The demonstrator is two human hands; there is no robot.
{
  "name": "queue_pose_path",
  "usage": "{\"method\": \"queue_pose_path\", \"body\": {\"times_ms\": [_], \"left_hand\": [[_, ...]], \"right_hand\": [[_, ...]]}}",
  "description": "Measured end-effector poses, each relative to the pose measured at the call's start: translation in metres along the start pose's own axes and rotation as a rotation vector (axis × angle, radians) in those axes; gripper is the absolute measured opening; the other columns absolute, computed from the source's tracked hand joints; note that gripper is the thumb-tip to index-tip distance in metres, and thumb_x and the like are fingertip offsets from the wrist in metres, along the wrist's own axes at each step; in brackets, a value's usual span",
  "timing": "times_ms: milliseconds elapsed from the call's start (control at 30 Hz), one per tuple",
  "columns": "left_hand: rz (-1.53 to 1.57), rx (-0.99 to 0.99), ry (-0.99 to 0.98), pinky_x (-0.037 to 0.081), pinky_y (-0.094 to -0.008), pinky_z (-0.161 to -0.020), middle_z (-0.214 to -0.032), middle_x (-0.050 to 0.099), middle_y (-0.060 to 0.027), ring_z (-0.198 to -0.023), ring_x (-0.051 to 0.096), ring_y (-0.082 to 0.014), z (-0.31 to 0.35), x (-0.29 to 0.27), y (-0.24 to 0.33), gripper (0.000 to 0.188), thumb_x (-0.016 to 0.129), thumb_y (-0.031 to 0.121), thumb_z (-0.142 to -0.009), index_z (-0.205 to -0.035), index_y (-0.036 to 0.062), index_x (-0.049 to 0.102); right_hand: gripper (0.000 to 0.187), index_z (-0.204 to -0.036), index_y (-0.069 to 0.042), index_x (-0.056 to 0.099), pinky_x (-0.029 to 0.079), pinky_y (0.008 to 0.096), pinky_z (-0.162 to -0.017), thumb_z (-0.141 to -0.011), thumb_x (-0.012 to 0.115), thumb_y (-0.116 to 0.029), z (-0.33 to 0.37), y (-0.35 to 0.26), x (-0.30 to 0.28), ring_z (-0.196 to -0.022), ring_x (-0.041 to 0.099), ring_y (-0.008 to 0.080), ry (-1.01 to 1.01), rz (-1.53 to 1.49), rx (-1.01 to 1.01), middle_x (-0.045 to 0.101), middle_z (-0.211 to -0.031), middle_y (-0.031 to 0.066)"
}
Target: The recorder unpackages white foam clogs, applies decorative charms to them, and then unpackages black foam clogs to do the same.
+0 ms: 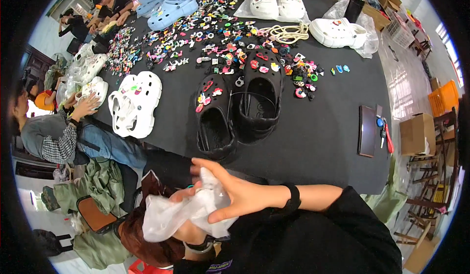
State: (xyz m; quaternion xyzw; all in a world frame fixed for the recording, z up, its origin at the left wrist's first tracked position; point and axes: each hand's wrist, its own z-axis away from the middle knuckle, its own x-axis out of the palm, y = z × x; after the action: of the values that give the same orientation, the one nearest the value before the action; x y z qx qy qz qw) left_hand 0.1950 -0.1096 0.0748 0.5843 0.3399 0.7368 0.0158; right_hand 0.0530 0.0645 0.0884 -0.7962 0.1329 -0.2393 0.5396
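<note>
In front of my body, off the table's near edge, a crumpled clear plastic bag [159, 220] is bunched between my hands. My right hand [240, 191], with a black band at its wrist, curves around the bag with thumb and fingers. My left hand [190, 232] grips it from below; the plastic covers much of that hand, and its fingertips are blurred. Just beyond, a pair of black clogs stands on the black table [323, 142]: the left clog [214, 120] and the right clog [259, 98] carry colourful charms on their toes, with a thin loop linking them.
Many small shoe charms [171, 44] spread over the table. White clogs [134, 105], blue clogs [171, 12] and bagged white clogs [276, 2] stand around. A dark phone [367, 131] and keys [383, 132] lie right. A co-worker [54, 137] handles a white clog at left.
</note>
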Motion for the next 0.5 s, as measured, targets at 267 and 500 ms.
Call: {"method": "queue_pose_path", "body": {"times_ms": [267, 500], "left_hand": [[-1.213, 0.99, -0.515, 0.035, -0.0552, -0.105, -0.124, 0.055, -0.0215, -0.119, 0.05, -0.0373, -0.034, 0.051, -0.028, 0.034, 0.055, 0.015, -0.087, -0.121, 0.0103, 0.058], [-1.905, 0.353, -0.997, 0.02, -0.0598, -0.108, -0.134, 0.047, -0.0219, -0.13, 0.036, -0.0467, -0.02, 0.083, -0.005, 0.038, 0.059, 0.014, -0.071, -0.108, 0.0086, 0.063]], "right_hand": [[0.053, -0.134, 0.003, 0.038, 0.047, 0.023, -0.082, -0.093, 0.061, -0.021, 0.003, -0.007, -0.027, -0.103, 0.053, 0.005, -0.105, -0.495, 0.442, 0.057, -0.119, 0.0074], [0.064, -0.138, 0.004, 0.035, 0.043, 0.0288, -0.094, -0.09, 0.065, -0.026, 0.017, -0.007, -0.037, -0.109, 0.052, 0.0131, -0.158, -0.123, 0.346, 0.052, -0.128, 0.0094]]}}
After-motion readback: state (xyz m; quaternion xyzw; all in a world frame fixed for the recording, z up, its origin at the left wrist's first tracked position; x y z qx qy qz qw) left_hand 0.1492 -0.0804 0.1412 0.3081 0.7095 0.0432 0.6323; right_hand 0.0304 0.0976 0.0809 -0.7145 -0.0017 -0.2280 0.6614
